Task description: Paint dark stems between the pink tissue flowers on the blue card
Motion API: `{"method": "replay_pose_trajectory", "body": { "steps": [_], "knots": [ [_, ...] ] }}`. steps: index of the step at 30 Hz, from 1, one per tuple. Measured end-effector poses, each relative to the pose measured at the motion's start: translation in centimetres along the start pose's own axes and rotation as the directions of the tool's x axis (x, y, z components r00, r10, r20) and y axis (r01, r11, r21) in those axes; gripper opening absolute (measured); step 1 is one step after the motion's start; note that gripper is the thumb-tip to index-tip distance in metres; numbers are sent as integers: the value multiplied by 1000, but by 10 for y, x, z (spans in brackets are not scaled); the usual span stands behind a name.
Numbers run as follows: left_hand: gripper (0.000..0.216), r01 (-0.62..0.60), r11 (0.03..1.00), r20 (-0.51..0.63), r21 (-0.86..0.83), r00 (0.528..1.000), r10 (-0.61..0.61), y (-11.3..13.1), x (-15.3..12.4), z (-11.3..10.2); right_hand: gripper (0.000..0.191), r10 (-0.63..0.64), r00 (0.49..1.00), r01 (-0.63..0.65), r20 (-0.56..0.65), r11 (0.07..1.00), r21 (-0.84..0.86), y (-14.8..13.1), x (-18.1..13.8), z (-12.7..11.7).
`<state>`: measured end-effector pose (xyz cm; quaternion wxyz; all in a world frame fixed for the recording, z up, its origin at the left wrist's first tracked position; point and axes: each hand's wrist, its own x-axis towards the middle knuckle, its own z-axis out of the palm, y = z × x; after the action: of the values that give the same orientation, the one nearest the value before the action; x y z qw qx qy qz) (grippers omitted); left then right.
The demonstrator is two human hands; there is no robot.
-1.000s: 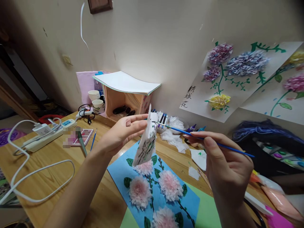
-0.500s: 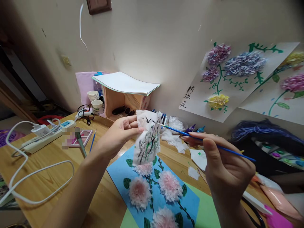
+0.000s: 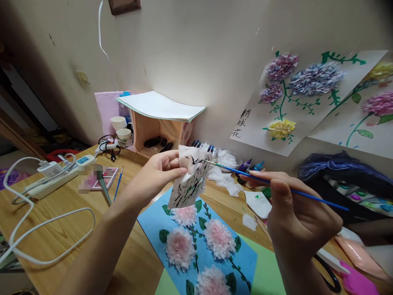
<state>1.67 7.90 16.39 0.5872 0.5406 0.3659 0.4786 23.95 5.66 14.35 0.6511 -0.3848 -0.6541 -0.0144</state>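
Note:
My left hand (image 3: 162, 172) pinches a white tissue (image 3: 188, 186) marked with black and green paint strokes and holds it up above the table. Between the fingers of my right hand (image 3: 297, 213) is a slim blue paintbrush (image 3: 235, 169). Its bristle tip meets the upper right part of the tissue, or lies very close to it. Below the tissue lies a blue sheet (image 3: 150, 223) bearing pink paper flowers (image 3: 180, 248), dark green leaves and painted stems. The tissue's lower edge hangs over the topmost flower.
A power strip (image 3: 61, 176) with a looping white cable (image 3: 58, 258) lies at the left, near another blue brush (image 3: 118, 184). An open box (image 3: 141, 127) stands against the wall. Crumpled tissues (image 3: 225, 174) and paint bottles (image 3: 245, 164) sit behind. Flower pictures (image 3: 264, 135) hang at right.
The tissue has tilted, its lower edge swinging slightly left. My right hand has shifted a little right and down, with the brush tip still by the tissue. The view has shifted slightly.

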Motion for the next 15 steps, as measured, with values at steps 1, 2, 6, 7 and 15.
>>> {"method": "replay_pose_trajectory", "body": {
  "steps": [1,2,6,7,15],
  "knots": [
    [33,-2,1000,-1,3,1000,2,0,0,0,16,-48,999,48,12,999,16,0,-1,1],
    [33,-4,1000,-1,4,1000,4,0,0,0,17,-93,995,92,26,995,35,0,-1,1],
    [33,-16,1000,5,-2,1000,16,1,0,-2,20,-242,960,230,139,968,99,3,-2,1],
    [33,-21,1000,6,-4,1000,21,2,0,-3,22,-271,948,254,167,960,116,4,-1,0],
    [36,-36,999,-31,-13,999,35,1,3,-10,20,-189,973,169,130,974,150,9,-3,-1]
  ]
}}
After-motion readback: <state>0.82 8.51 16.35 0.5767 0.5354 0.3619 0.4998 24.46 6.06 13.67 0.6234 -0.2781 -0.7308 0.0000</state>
